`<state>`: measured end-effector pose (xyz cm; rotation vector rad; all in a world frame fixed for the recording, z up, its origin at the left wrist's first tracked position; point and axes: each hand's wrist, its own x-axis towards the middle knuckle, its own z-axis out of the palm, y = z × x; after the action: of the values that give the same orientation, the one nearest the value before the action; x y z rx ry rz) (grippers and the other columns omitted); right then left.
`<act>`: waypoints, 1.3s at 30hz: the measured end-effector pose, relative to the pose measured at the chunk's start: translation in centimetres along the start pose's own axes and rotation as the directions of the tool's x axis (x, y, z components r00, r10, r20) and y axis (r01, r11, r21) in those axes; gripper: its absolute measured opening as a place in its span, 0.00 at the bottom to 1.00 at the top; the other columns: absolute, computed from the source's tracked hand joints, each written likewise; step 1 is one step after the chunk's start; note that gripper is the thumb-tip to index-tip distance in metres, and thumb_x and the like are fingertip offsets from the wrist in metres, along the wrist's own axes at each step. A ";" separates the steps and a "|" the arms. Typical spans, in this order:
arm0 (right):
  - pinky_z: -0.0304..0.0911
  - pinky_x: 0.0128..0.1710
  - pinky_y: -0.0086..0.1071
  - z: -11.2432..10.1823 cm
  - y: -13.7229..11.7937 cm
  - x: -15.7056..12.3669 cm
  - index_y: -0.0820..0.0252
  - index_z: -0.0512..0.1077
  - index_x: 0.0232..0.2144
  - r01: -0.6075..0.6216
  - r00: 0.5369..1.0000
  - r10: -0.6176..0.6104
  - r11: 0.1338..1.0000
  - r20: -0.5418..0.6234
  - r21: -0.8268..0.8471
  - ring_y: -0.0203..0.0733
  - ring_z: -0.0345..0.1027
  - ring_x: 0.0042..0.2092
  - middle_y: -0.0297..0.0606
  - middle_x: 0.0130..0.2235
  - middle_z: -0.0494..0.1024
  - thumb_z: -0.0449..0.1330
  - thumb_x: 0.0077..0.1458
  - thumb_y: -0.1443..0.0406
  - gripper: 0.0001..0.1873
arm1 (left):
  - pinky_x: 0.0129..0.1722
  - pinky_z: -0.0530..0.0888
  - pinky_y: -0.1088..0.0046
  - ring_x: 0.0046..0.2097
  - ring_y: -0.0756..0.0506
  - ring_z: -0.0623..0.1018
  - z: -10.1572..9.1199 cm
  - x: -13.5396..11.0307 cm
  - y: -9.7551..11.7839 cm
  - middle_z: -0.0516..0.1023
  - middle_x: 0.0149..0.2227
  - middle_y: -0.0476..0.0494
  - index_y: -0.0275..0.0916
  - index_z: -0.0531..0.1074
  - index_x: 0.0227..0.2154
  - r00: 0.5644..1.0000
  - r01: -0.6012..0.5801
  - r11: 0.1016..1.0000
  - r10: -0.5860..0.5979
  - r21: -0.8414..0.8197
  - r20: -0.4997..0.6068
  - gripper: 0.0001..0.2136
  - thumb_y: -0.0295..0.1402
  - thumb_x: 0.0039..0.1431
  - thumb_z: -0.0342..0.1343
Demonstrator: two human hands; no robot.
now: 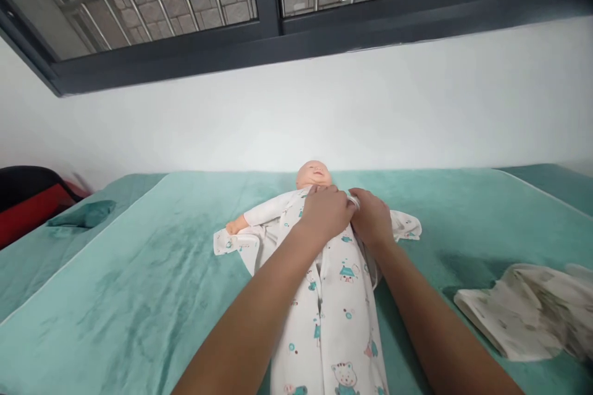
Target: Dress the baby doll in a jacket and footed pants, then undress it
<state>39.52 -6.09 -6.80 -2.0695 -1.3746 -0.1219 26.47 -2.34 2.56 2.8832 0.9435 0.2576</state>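
A baby doll [313, 173] lies on its back, its head toward the wall. Over its body is spread a white baby garment [345, 315] printed with teal and pink figures. The doll's arm in a plain white sleeve [269, 210] stretches out to the left, on top of a printed sleeve of the garment. My left hand [328, 208] is closed on the garment at the doll's upper chest. Right beside it, my right hand [372, 217] grips the garment's edge near the doll's shoulder. My fingers hide the exact grip and the doll's other arm.
A teal plush blanket [139, 278] covers the bed. Crumpled pale cloth [523, 308] lies at the right. A black and red item [37, 203] and a small teal bundle [83, 214] are at the far left. Behind stand a white wall [208, 117] and a dark-framed window [269, 31].
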 end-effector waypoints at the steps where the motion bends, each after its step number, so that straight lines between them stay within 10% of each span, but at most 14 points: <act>1: 0.56 0.53 0.43 0.0 0.1 0.0 0.61 0.70 0.53 0.007 1.000 -0.007 1.000 -0.002 0.002 0.52 0.68 0.53 0.48 0.51 0.77 0.49 0.57 0.68 0.22 | 0.57 0.66 0.56 0.52 0.38 0.75 0.2 0.9 0.3 0.78 0.48 0.36 0.38 0.77 0.40 0.999 0.000 0.997 -0.003 0.071 0.051 0.18 0.40 0.66 0.43; 12: 0.63 0.52 0.44 0.4 2.6 0.8 0.58 0.72 0.51 -0.128 0.984 0.152 0.967 -0.095 0.222 0.52 0.72 0.52 0.45 0.51 0.78 0.52 0.51 0.68 0.23 | 0.53 0.71 0.59 0.57 0.39 0.74 -1.4 0.2 -4.6 0.73 0.58 0.41 0.45 0.71 0.53 0.963 0.154 0.976 -0.183 0.154 0.196 0.18 0.40 0.60 0.52; 26: 0.66 0.52 0.46 1.9 3.7 1.5 0.58 0.74 0.40 -0.184 0.972 0.232 0.842 -0.031 0.506 0.50 0.75 0.47 0.43 0.44 0.80 0.51 0.38 0.69 0.24 | 0.57 0.54 0.26 0.61 0.24 0.65 2.4 3.6 -0.2 0.70 0.59 0.31 0.42 0.71 0.56 0.923 0.208 0.936 -0.283 0.283 0.261 0.23 0.34 0.56 0.57; 39: 0.69 0.30 0.30 1.2 4.0 1.4 0.57 0.74 0.36 -0.299 0.830 0.544 0.242 0.126 0.923 0.42 0.74 0.40 0.40 0.44 0.79 0.57 0.29 0.71 0.25 | 0.40 0.73 0.61 0.45 0.38 0.77 -3.9 -0.3 -5.1 0.75 0.46 0.40 0.42 0.71 0.45 0.972 0.203 0.972 -0.214 0.119 0.093 0.11 0.35 0.61 0.52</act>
<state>43.30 -5.31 -9.02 -1.2496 -0.4045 0.5511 22.48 1.74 5.60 2.8274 1.2655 0.0368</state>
